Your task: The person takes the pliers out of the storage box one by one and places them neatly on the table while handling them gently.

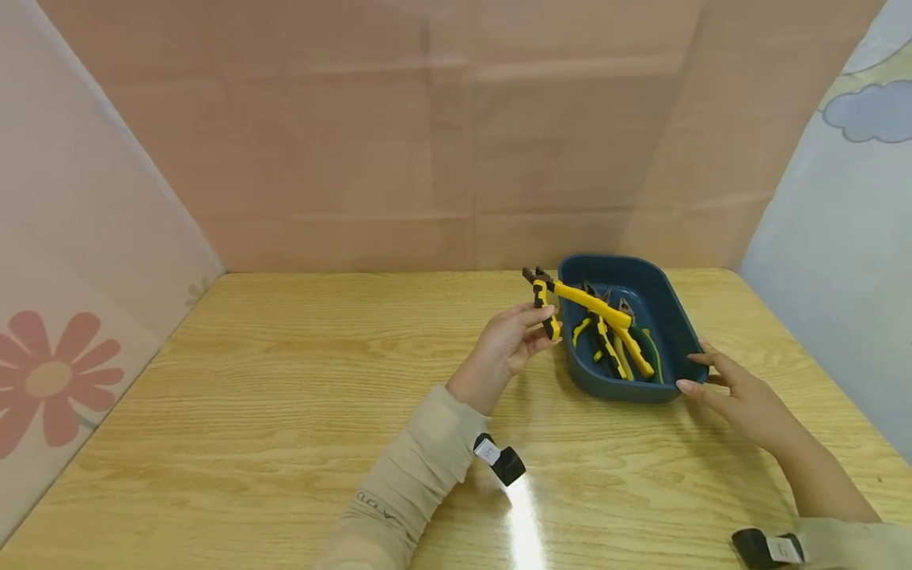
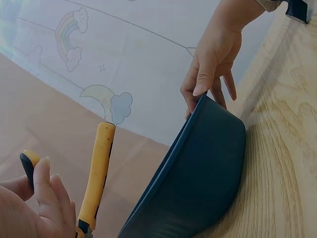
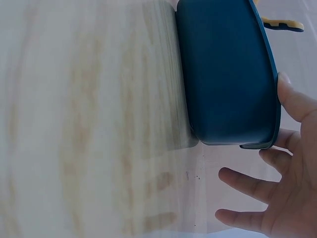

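My left hand grips one handle of a pair of pliers with yellow and black handles. The pliers' dark jaws point up and left, and their handles are spread, the free one reaching over a dark blue plastic bin. Several other pliers, with yellow, black and green handles, lie in the bin. At the bin's near right corner, my right hand holds the rim between thumb and fingers. In the right wrist view its other fingers extend below the bin, away from it.
The bin stands on a wood-grain table, near the back edge on the right. Behind rises a tan cloth backdrop. Printed panels close both sides, a flower panel on the left and a cloud panel on the right.
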Motion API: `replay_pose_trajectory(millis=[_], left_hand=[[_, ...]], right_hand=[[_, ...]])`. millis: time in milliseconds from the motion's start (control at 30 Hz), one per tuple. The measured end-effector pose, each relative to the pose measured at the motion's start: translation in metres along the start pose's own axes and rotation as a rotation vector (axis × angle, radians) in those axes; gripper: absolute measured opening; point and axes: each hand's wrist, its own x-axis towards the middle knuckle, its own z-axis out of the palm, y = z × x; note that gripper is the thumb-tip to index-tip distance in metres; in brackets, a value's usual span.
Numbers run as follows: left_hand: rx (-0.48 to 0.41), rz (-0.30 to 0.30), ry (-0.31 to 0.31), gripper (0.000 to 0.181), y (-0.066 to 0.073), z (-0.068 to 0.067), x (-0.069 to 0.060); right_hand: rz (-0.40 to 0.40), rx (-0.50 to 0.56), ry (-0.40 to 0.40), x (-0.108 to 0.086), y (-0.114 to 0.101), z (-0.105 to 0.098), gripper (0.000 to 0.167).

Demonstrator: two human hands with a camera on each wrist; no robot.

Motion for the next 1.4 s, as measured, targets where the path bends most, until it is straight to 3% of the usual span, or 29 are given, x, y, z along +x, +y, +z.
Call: replay_pose_trajectory(millis=[400,933,1400], left_hand=[[0.022,0.008,-0.017,0.030,0.001,-0.011,-0.002],[0.028,0.009,0.028,0.025,0.005,-0.022,-0.005],[0.030,0.005,0.023,0.030,0.008,-0.035,-0.006]], right_hand=[[0.027,-0.006,-0.010,0.000,-0.001,0.000,0.057],[0.026,-0.005,-0.010,-0.001,-0.002,0.001,0.057],[0.029,0.009,-0.014,-0.001,-0.003,0.001,0.057]])
